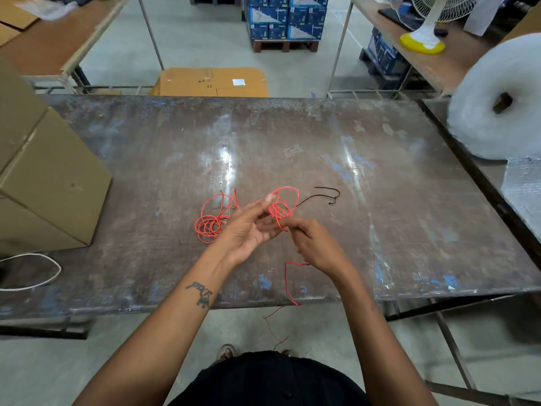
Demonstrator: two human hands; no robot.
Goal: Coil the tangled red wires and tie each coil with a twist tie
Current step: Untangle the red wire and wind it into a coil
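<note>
Left hand [248, 227]: opening palm-up above the desk [380, 230], fingers spread as a former; its grip is apart, loops of red wire [281, 210] draping around the fingers.
Right hand [314, 244]: pinching the wire's running length just beside the loops; grip seems clamped on the wire, likely feeding the next turn.
Wire tail: trailing from under the right hand toward the person, over the desk's near edge, long axis running near to far.
Second red wire [212, 222]: lying loosely bundled on the desk, left of the hands.
Black twist tie [325, 196]: waiting just beyond the loops, within reach for tying.
</note>
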